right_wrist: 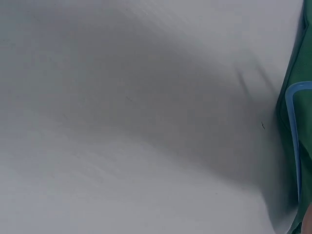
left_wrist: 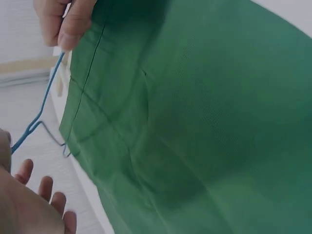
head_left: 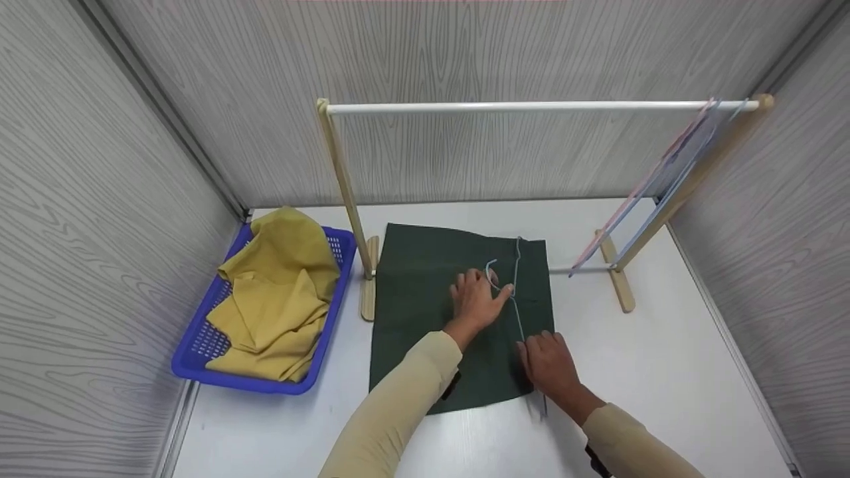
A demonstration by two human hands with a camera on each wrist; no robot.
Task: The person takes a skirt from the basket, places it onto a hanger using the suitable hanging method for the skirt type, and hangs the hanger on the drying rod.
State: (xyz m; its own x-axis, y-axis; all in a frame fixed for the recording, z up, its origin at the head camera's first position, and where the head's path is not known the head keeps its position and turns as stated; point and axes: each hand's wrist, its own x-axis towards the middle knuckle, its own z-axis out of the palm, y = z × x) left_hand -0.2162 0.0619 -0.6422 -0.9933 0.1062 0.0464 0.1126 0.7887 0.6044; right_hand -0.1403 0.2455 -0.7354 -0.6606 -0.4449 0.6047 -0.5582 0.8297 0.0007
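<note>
A blue wire hanger (head_left: pixel 517 265) is held edge-up over the right part of a dark green cloth (head_left: pixel 425 299), which lies flat on the white table. My left hand (head_left: pixel 477 299) pinches the hanger near its neck, beside the hook; in the left wrist view that hand (left_wrist: pixel 29 207) has its other fingers spread. My right hand (head_left: pixel 550 362) grips the hanger's near part at the cloth's right edge. The left wrist view shows the right fingertips (left_wrist: pixel 73 29) on the wire. One hanger corner (right_wrist: pixel 292 100) appears in the right wrist view, against the cloth's edge.
Left of the cloth, a blue plastic basket (head_left: pixel 182 364) holds crumpled yellow cloth (head_left: pixel 279 299). A rack with a white rod (head_left: pixel 531 106) and wooden posts (head_left: pixel 344 192) stands behind and around the cloth. Pink and blue hangers (head_left: pixel 654 186) hang at its right end. Panel walls enclose the table (head_left: pixel 664 372).
</note>
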